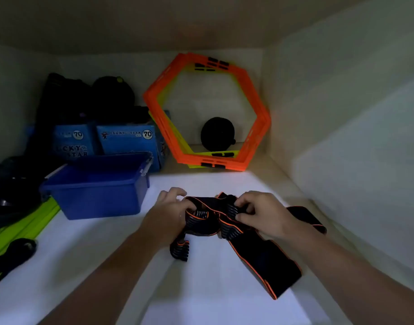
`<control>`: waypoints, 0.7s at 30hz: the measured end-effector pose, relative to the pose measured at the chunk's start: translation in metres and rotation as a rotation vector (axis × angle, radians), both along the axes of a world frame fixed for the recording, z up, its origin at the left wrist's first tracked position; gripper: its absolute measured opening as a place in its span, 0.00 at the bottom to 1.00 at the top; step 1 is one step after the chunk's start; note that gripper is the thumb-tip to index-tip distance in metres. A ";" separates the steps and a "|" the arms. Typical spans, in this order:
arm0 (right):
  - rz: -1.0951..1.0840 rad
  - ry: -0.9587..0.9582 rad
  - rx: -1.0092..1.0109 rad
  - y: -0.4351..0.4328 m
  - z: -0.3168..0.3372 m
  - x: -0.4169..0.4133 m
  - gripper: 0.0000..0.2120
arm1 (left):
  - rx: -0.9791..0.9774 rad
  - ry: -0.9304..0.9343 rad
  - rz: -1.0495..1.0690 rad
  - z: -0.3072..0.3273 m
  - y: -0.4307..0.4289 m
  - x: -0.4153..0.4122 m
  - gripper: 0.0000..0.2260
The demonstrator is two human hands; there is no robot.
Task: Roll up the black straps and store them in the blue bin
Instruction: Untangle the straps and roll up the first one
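Both hands, left (172, 213) and right (259, 214), pinch the strap (215, 221), its loose length trailing toward the shelf's (95, 254) near-right, bin (95, 191) nearer the left.

Orange hexagon frames (255, 127) lean against the far wall, a black ball (217, 134) behind them; blue boxes (128, 141) stand left.

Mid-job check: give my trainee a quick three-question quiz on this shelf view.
1. True or false: both hands hold the black straps.
2. Where does the blue bin sit relative to the left hand: A. its left, B. its right?
3. What colour is the outer hexagon frame at the back?

Key: 1. True; the right hand pinches the straps too. 2. A. 3. Orange.
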State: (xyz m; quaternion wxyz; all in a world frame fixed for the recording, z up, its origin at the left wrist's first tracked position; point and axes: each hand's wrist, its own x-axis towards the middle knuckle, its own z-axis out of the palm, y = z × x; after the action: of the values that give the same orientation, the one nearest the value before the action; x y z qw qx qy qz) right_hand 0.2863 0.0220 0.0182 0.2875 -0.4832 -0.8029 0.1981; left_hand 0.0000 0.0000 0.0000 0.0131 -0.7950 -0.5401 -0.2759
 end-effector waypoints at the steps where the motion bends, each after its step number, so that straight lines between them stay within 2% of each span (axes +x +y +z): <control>1: -0.010 -0.075 0.044 0.002 -0.002 -0.001 0.15 | 0.064 0.075 0.012 -0.002 0.001 0.000 0.22; 3: -0.031 -0.188 0.109 0.007 -0.004 -0.003 0.21 | 0.105 0.151 0.013 -0.002 0.003 -0.001 0.21; 5: -0.031 -0.221 0.104 0.010 -0.006 -0.007 0.22 | 0.094 0.190 0.012 -0.002 0.007 -0.003 0.19; 10: -0.051 -0.188 0.112 0.016 -0.010 -0.010 0.08 | 0.073 0.158 -0.047 -0.003 0.018 -0.005 0.09; 12: -0.056 -0.125 0.090 0.017 -0.010 -0.010 0.03 | 0.047 0.124 -0.079 -0.001 0.024 -0.006 0.09; 16: -0.113 0.063 0.076 0.017 0.002 -0.008 0.09 | 0.035 0.067 -0.124 0.013 0.034 -0.005 0.12; 21: -0.051 0.423 -0.031 0.016 0.032 -0.009 0.04 | -0.016 -0.123 -0.165 0.044 0.046 0.007 0.04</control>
State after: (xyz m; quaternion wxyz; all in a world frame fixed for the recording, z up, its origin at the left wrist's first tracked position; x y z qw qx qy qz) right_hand 0.2771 0.0377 0.0506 0.4472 -0.4553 -0.7090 0.3001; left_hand 0.0073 0.0463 0.0443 -0.0490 -0.8185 -0.4745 -0.3200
